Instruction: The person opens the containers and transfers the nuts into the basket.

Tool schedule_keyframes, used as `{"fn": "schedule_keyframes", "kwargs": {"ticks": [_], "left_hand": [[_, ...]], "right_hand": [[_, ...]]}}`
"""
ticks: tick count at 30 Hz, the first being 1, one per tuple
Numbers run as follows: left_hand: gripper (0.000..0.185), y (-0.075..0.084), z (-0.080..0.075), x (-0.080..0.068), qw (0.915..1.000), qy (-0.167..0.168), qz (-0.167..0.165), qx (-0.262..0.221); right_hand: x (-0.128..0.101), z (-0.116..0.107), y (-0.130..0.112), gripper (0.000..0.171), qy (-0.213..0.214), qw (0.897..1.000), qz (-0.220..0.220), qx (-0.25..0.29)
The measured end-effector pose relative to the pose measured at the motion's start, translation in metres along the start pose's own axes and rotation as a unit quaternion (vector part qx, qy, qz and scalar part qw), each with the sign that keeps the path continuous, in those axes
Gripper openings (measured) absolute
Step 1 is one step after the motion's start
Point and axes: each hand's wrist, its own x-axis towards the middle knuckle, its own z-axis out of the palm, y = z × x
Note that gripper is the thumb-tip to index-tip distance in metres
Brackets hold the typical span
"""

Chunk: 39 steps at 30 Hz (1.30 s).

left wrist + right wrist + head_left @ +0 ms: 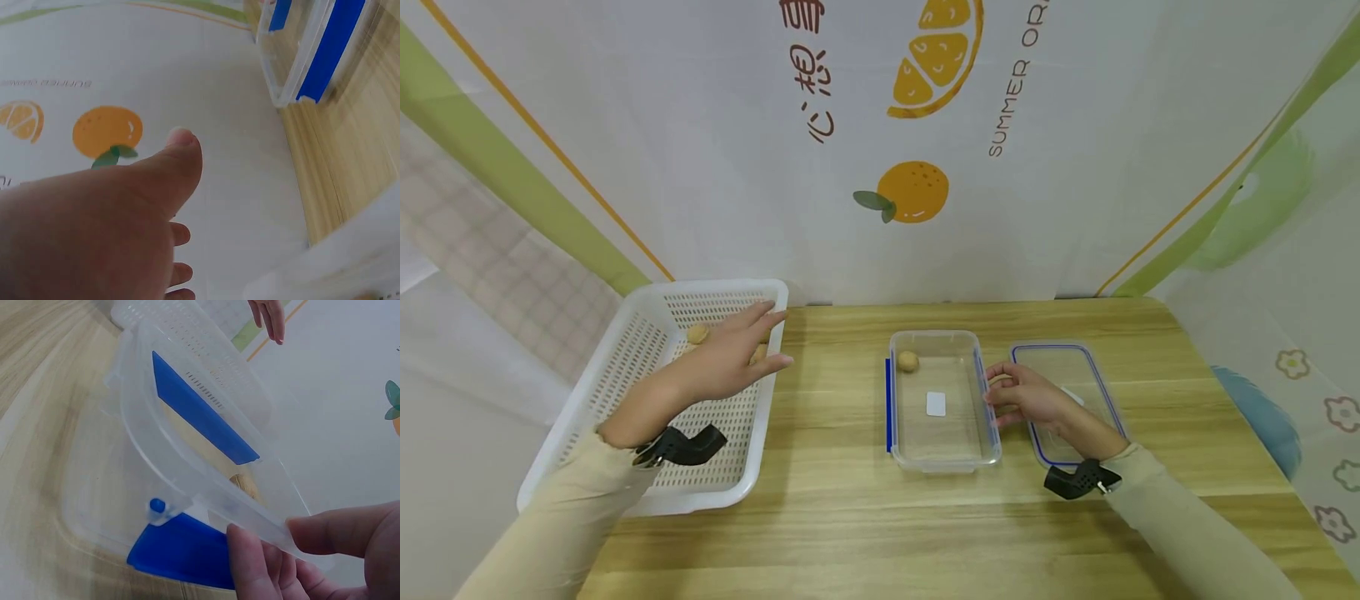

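Note:
My left hand (722, 358) hovers over the white perforated basket (700, 502), fingers extended and holding nothing. Inside that basket lie a walnut (697, 333) and others partly hidden by the hand. At the centre of the table stands a lidless clear plastic box (943, 446) with blue side latches (187, 550). One walnut (907, 361) sits in its far left corner. My right hand (1028, 398) pinches the box's right wall, thumb at the rim and fingers outside by the latch flap.
The clear lid (1078, 360) with a blue seal lies flat to the right of the box, partly under the right hand and forearm. A printed curtain (880, 258) hangs behind the wooden table (850, 533). A white label (936, 404) shows at the box's floor.

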Motion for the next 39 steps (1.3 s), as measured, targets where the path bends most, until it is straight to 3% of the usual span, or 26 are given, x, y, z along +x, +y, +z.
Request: {"fn": "schedule_keyframes", "kwargs": {"ticks": [9,23,32,39], "left_hand": [[0.067,0.023,0.011,0.022,0.9984,-0.005,0.056,0.011],[0.072,0.063,0.027,0.053,0.9925,-0.090,0.079,-0.025],[0.070,0.075,0.043,0.076,0.9841,-0.135,0.096,-0.064],[0.066,0.079,0.060,0.094,0.9754,-0.151,0.117,-0.110]], "right_hand": [[0.000,-0.001,-0.002,0.038,0.000,1.000,-0.001,0.004],[0.001,-0.002,-0.004,0.039,-0.001,1.000,-0.001,-0.001],[0.000,-0.001,-0.003,0.039,-0.001,1.000,0.000,-0.003],[0.000,-0.001,-0.002,0.039,-0.002,1.000,0.001,-0.005]]}}
